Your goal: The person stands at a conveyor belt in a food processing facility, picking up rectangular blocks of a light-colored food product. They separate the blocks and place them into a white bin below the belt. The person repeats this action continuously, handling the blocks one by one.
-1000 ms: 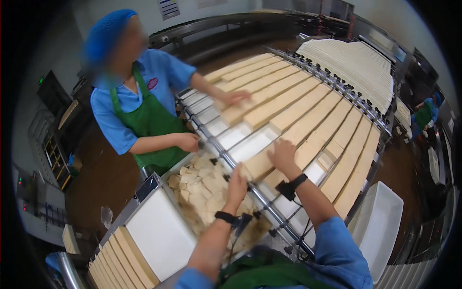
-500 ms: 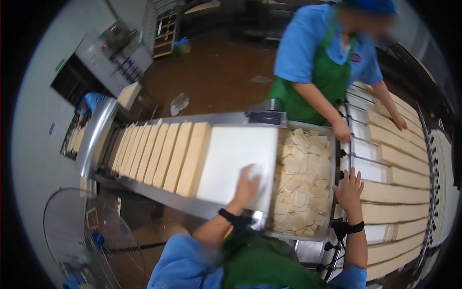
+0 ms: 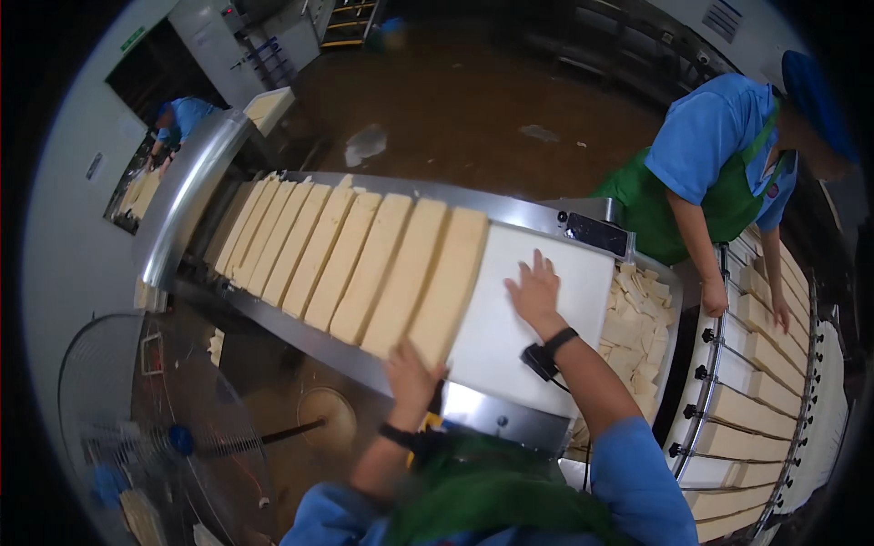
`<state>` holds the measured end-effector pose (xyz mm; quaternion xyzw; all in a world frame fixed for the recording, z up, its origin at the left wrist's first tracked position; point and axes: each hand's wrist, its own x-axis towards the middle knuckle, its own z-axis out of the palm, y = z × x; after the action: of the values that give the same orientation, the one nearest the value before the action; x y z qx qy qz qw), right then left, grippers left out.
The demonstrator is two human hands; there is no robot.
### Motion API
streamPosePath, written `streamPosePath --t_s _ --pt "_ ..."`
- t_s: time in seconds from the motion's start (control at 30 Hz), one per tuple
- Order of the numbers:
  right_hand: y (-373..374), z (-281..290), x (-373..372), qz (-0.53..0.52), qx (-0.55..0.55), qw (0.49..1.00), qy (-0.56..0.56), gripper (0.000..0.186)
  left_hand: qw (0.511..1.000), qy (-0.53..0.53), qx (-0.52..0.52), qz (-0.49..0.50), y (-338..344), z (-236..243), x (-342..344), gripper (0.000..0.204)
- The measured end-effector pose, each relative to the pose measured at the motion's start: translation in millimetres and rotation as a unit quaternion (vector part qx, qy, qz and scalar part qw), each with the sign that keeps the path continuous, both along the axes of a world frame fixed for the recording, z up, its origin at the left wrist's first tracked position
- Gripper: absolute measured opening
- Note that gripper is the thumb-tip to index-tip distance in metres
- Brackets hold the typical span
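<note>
Long pale cream slabs [image 3: 371,273] lie side by side across a white conveyor belt [image 3: 510,314]. At the near end of the rightmost slab [image 3: 452,282] is my left hand [image 3: 414,375], fingers apart and fingertips against the slab's edge; it does not grip around it. My right hand [image 3: 535,289] hovers over or rests on the bare belt right of that slab, fingers spread and holding nothing. Just past the belt's end sits a metal bin [image 3: 672,350] heaped with flat, broken pale pieces [image 3: 633,314], partly hidden behind my right arm.
A co-worker [image 3: 719,155] in blue and green leans over a second, curved conveyor [image 3: 728,364] carrying more slabs on the right. A curved metal hood [image 3: 196,196] spans the belt's far left end. A floor fan [image 3: 173,428] stands at lower left.
My view has swung left. My left hand has moved from the bare belt to the rightmost slab's near end; my right hand has gone from beside the bin to over the belt.
</note>
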<state>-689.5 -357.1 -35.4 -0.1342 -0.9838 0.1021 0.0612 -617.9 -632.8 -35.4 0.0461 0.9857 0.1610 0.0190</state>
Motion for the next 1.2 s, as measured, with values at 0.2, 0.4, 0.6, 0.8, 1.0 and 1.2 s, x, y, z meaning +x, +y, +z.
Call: streamPosePath --t_s 0.2,0.4,0.6,0.8,1.0,1.2 --pt "-57 5 -107 -0.024 -0.061 0.998 0.018 0.067 0.99 -0.12 -0.046 -0.051 -1 15 -11 0.106" --pt "-79 41 -123 -0.069 -0.147 0.982 -0.099 0.069 0.978 -0.191 -0.021 -0.076 -8 8 -20 0.105" --pt "-7 63 -51 -0.264 -0.196 0.944 -0.028 0.069 0.966 -0.182 0.061 -0.174 19 57 -27 0.094" --pt "72 50 58 -0.423 -0.255 0.867 0.06 0.076 0.926 -0.187 0.116 -0.305 80 32 4 0.085" --pt "113 62 211 -0.515 -0.209 0.788 0.266 0.077 0.897 -0.086 0.17 -0.399 155 53 57 0.073" --pt "174 120 423 -0.633 -0.131 0.674 0.358 0.061 0.771 -0.01 0.311 -0.555 243 99 151 0.072"
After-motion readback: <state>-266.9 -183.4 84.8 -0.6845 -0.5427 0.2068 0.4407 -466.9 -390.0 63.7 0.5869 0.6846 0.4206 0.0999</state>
